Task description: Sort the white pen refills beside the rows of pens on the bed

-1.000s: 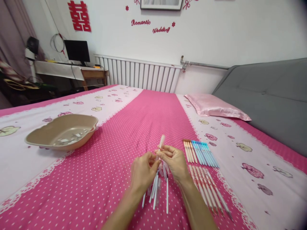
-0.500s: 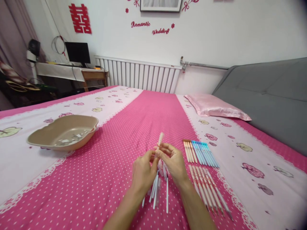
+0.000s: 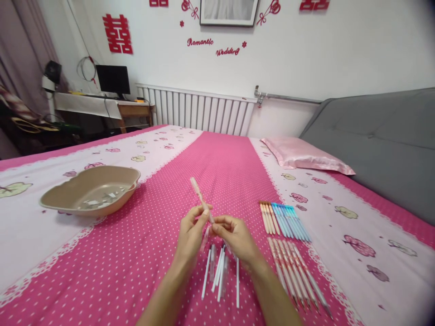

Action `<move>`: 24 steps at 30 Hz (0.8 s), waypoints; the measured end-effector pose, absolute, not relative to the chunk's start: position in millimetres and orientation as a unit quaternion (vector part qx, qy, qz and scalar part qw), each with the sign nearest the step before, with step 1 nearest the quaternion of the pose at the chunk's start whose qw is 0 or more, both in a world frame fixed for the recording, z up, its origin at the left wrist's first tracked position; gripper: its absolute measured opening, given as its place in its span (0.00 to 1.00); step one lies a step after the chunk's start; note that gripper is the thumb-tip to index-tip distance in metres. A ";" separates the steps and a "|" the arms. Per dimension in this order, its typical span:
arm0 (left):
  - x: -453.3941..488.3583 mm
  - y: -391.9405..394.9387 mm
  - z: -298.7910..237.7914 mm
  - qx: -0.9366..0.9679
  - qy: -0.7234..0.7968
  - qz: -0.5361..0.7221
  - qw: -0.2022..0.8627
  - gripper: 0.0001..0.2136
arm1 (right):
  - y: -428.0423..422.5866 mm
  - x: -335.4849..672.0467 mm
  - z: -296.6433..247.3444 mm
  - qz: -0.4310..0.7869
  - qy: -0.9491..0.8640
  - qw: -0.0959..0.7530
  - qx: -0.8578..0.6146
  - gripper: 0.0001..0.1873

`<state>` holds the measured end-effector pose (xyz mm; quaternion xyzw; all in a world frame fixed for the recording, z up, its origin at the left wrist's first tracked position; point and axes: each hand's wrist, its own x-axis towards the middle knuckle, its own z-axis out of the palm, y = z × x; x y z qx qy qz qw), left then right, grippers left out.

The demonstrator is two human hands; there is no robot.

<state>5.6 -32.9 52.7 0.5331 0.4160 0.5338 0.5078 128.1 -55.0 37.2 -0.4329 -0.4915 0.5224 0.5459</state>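
Observation:
A pale pink pen (image 3: 198, 190) slants up and to the left between my two hands. My left hand (image 3: 192, 227) pinches it around its middle. At its lower end, the fingertips of my right hand (image 3: 234, 233) are closed on it. Below my hands several white pen refills (image 3: 220, 271) and clear plastic tubes (image 3: 212, 260) lie loosely on the bedspread. To the right, a row of pink pens (image 3: 295, 271) lies side by side, tips toward me. Beyond them are orange-and-brown pens (image 3: 268, 218) and blue pens (image 3: 290, 221).
A beige plastic basin (image 3: 98, 181) with small white scraps inside stands on the bed at left. The pink dotted bedspread (image 3: 163, 253) lies under everything. A pink pillow (image 3: 302, 154) rests by the grey headboard (image 3: 374, 127). Behind the bed are a radiator (image 3: 200, 108) and a desk (image 3: 91, 106).
My hands have come down and a little left. The pen, upright before, now leans left with more of its length showing. More refills and tubes are visible below.

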 end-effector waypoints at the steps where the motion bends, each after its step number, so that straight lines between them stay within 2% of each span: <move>1: 6.2 -32.9 55.8 0.543 0.415 0.529 0.503 0.15 | -54.4 127.6 38.4 0.517 -0.481 0.556 -0.437 0.15; 5: 1.7 -34.8 66.0 0.601 0.441 0.524 0.413 0.21 | -59.5 125.5 45.5 0.476 -0.446 0.598 -0.466 0.14; 9: -34.5 -53.0 40.7 0.668 0.518 0.519 0.126 0.25 | -95.2 126.2 47.0 0.409 -0.402 0.640 -0.512 0.15; 11: -64.4 -72.4 12.9 0.723 0.549 0.418 0.027 0.27 | -126.3 133.1 43.8 0.382 -0.394 0.645 -0.532 0.16; 13: -95.2 -97.4 -14.0 0.743 0.597 0.302 -0.021 0.30 | -163.0 146.8 40.0 0.332 -0.391 0.639 -0.574 0.16; 16: -129.7 -137.0 -35.5 0.796 0.570 0.187 -0.080 0.31 | -220.4 177.1 35.8 0.262 -0.367 0.624 -0.638 0.18; 20: -143.4 -176.2 -33.8 0.822 0.534 0.154 -0.121 0.31 | -283.9 220.2 29.1 0.204 -0.325 0.603 -0.699 0.20; 24: -139.7 -195.2 -26.2 0.815 0.541 0.155 -0.142 0.30 | -316.7 253.1 17.8 0.160 -0.282 0.563 -0.760 0.18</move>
